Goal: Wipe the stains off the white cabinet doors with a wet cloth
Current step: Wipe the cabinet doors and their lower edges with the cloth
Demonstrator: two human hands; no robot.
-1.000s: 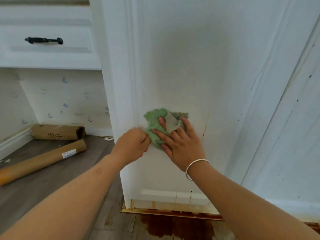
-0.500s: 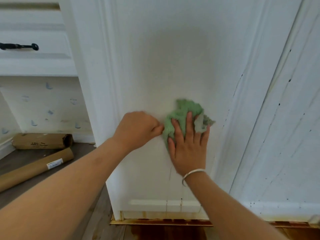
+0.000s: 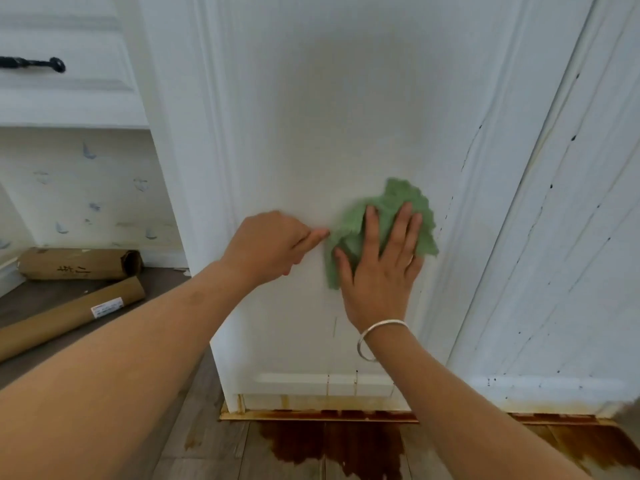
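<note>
Right grip [image 3: 379, 268] spread flat over green cloth [image 3: 408, 202] against white cabinet door [image 3: 311, 133].

right hand [image 3: 379, 271] flat on green cloth [image 3: 388, 216], white cabinet door [image 3: 346, 116], left hand [image 3: 270, 244] beside

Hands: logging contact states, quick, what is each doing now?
Left hand: loosely closed, holding nothing.
Right hand: open, pressing crumpled green cloth against door.

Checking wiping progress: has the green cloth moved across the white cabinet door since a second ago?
Yes. The green cloth under the right hand has slid rightward across the white cabinet door, from near its left moulding toward its right moulding.
</note>
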